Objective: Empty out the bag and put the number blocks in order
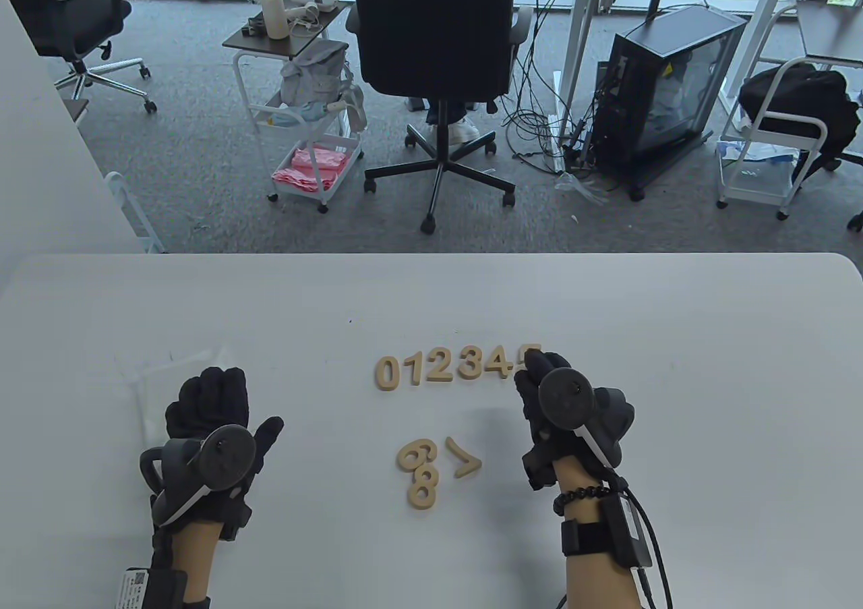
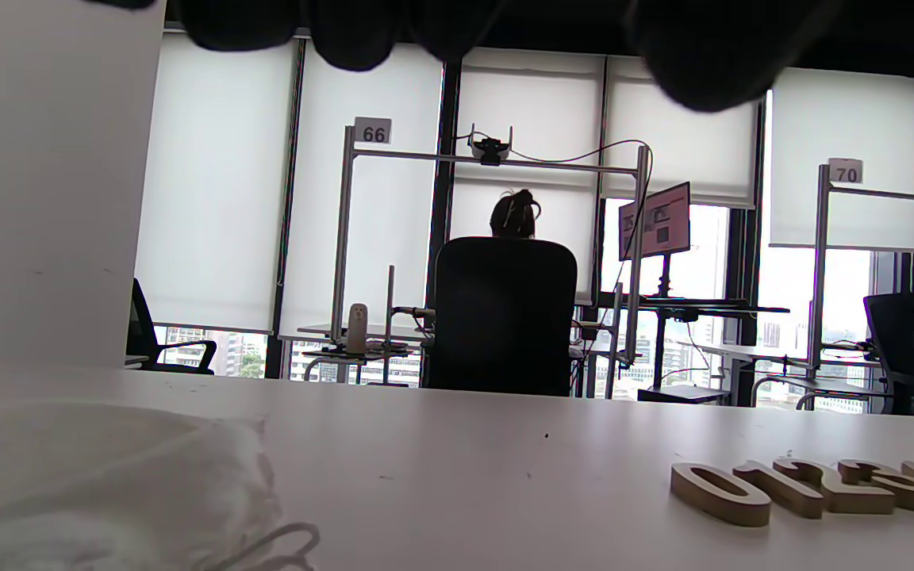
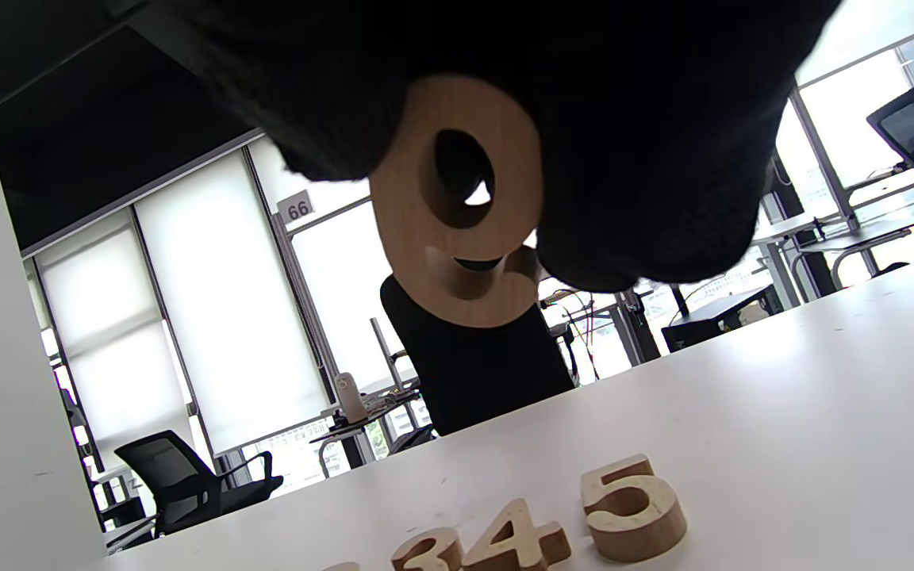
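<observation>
Wooden number blocks 0 (image 1: 388, 373) through 5 (image 1: 529, 351) lie in a row at mid-table; the row also shows in the left wrist view (image 2: 814, 484). My right hand (image 1: 539, 373) hovers over the row's right end, half hiding the 5. In the right wrist view it pinches a 6-or-9 block (image 3: 457, 214) above the 5 (image 3: 631, 507). Nearer me lie another 6-or-9 block (image 1: 416, 454), an 8 (image 1: 425, 487) and a 7 (image 1: 464, 464). My left hand (image 1: 212, 393) rests flat with fingers spread on the clear bag (image 1: 168, 373), which also shows in the left wrist view (image 2: 108, 476).
The table's far edge (image 1: 431, 255) runs across the middle of the view. Beyond it stand a black office chair (image 1: 438, 29), a white cart (image 1: 310, 130) and a computer case (image 1: 667, 90). A white panel (image 1: 40, 130) stands at the left.
</observation>
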Available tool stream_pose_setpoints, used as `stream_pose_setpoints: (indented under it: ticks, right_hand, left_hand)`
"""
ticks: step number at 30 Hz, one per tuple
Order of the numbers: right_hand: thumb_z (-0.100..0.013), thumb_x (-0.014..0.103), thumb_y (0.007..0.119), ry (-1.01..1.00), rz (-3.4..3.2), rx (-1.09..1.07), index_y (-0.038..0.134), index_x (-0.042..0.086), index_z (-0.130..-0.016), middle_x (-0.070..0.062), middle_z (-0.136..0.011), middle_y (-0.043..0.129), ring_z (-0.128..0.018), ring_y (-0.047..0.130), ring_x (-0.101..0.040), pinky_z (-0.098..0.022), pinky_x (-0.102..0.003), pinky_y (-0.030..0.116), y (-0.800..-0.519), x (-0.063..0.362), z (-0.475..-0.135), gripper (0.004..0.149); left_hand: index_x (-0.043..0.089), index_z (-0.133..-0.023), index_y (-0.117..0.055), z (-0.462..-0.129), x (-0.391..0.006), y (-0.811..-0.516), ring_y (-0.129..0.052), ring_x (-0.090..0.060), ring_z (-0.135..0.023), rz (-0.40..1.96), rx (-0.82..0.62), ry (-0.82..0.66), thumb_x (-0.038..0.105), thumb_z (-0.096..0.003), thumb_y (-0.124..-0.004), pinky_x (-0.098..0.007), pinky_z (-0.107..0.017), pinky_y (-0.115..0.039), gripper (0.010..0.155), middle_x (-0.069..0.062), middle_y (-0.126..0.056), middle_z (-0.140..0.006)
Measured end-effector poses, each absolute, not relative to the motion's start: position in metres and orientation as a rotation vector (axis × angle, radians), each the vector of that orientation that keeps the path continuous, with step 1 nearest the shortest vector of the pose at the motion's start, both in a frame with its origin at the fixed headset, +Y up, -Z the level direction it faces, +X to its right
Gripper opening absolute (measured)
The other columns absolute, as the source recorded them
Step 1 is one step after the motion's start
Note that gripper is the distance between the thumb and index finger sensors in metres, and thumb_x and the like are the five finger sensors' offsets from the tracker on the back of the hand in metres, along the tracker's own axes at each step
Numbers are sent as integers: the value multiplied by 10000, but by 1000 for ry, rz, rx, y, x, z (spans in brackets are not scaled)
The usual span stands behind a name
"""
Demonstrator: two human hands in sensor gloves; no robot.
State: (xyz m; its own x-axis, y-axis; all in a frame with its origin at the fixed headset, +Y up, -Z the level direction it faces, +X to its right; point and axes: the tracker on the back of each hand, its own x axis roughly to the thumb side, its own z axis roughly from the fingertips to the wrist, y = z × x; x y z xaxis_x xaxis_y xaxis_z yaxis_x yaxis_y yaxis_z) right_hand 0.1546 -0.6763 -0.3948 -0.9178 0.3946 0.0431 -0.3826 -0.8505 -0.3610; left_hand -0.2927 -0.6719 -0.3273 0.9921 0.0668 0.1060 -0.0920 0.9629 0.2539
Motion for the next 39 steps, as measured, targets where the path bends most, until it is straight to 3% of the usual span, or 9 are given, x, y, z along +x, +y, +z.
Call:
stream_pose_setpoints:
  ticks: [16, 29, 39]
  right_hand:
    - [-499, 307, 832, -361, 2843, -178, 826, 144, -907, -167, -958, 813, -775, 986, -381, -575, -455, 939, -719, 205, -470, 440]
    - [-487, 301, 845, -263, 3014, -179, 834, 161, -896, -147, -957, 818, -798, 977, -368, -582, -447, 932, -741, 189, -503, 433]
    - [-467, 277, 867, -131, 3058, -194, 830, 167, -899, -155, -974, 795, -811, 961, -377, -585, -452, 920, -756, 184, -509, 448]
  left_hand:
    - [0, -1143, -415, -331, -295, -675, -490, -692, -1005, 72, 236, -73, 554, -532, -690, -815, -663, -446, 869, -370, -395, -1142]
    - [1, -1143, -416, -331, -296, -675, -491, -693, -1005, 73, 228, -69, 555, -531, -690, -815, -663, -448, 869, -370, -395, -1141]
    - [3, -1143, -413, -331, -297, -674, -489, -693, -1005, 81, 232, -66, 554, -532, -690, -815, -663, -446, 869, -372, -394, -1141]
